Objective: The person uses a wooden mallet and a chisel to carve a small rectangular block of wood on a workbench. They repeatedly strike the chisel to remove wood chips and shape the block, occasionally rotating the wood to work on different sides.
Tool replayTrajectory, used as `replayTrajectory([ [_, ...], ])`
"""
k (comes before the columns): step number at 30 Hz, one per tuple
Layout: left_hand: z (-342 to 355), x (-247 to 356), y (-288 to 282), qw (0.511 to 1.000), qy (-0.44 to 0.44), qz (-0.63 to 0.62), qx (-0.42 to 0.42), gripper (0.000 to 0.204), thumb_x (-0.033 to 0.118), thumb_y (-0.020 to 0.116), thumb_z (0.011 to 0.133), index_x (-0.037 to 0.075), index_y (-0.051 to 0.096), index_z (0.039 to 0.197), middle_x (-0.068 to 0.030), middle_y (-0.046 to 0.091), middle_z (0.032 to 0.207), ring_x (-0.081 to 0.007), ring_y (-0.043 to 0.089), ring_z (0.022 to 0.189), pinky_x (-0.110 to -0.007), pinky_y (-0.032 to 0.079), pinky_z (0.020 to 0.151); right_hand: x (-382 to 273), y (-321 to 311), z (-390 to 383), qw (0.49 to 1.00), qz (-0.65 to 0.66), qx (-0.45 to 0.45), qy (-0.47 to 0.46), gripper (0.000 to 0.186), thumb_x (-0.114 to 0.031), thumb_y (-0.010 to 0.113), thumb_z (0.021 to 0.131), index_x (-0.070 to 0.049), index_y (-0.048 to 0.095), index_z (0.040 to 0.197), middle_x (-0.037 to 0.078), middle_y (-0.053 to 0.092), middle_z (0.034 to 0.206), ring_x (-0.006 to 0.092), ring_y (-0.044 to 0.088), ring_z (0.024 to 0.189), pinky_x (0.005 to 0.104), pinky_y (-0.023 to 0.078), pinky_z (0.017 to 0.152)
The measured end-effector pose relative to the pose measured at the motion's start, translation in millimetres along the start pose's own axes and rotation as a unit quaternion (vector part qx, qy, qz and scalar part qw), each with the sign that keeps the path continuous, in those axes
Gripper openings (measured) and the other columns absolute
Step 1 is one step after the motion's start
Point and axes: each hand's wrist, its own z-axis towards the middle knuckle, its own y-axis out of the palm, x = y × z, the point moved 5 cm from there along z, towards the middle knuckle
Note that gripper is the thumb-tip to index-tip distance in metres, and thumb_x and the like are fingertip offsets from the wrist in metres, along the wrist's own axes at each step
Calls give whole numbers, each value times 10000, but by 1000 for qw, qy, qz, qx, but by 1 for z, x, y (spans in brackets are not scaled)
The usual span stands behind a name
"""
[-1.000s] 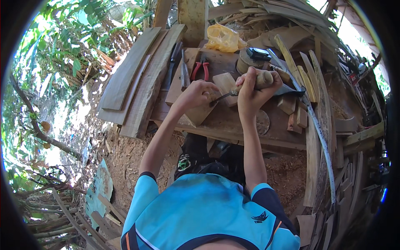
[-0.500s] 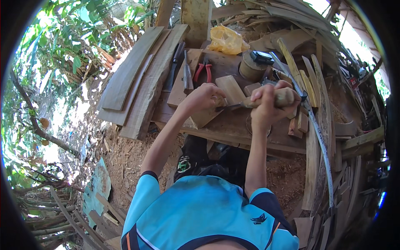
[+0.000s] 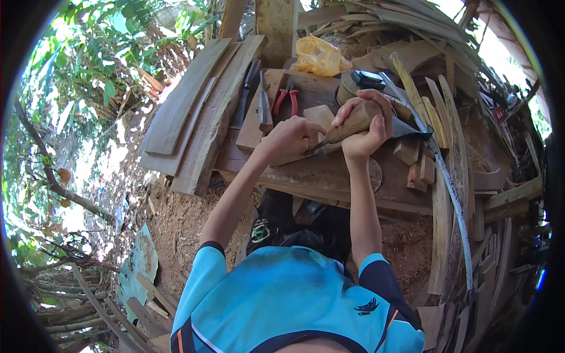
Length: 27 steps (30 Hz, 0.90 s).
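Note:
My right hand (image 3: 371,132) is closed round the fat wooden handle (image 3: 356,120) of a tool, its thumb upward. The tool's narrow dark blade (image 3: 318,146) points down-left to a wooden block (image 3: 282,159) under my left hand (image 3: 291,132), whose curled fingers grip it at the blade's tip; the exact contact is hidden. Just behind are a pale block (image 3: 318,113), red-handled pliers (image 3: 293,100), a chisel-like tool (image 3: 264,112) and a long knife (image 3: 246,100), lying on the workbench (image 3: 388,194) or on boards there.
Planks (image 3: 182,112) lean over the bench's left. A yellow plastic bag (image 3: 318,59) and a black device (image 3: 368,79) on a round container sit at the back. Several offcuts (image 3: 412,165), long strips and a pale metal bar (image 3: 459,212) crowd the right. Shavings (image 3: 182,217) cover the ground.
Since half a second ago my right hand has moved up and slightly left, rolling with the handle so the thumb now faces up. My left hand stays at the block with small finger movement.

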Motion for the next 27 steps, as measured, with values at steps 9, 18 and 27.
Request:
replayTrajectory([
  [9,-2,0,3,998,4,43,-43,319,84,523,663,67,611,969,-119,582,994,-299,549,909,-368,443,786,2,1,0,999,13,-36,9,425,-362,333,809,25,454,936,117,488,537,143,468,424,248,385,407],
  [18,-7,8,-1,996,90,-31,5,317,283,666,719,1,526,681,-115,518,890,-267,530,839,-349,418,727,5,10,3,999,-7,-51,1,417,-351,332,807,31,469,904,105,481,515,139,468,410,245,380,397],
  [27,-7,2,3,998,53,24,-19,243,296,612,756,70,654,837,-103,526,1135,-276,522,990,-360,423,817,5,10,2,998,13,-53,10,415,-345,331,802,36,468,891,100,476,500,133,459,405,246,376,395],
])
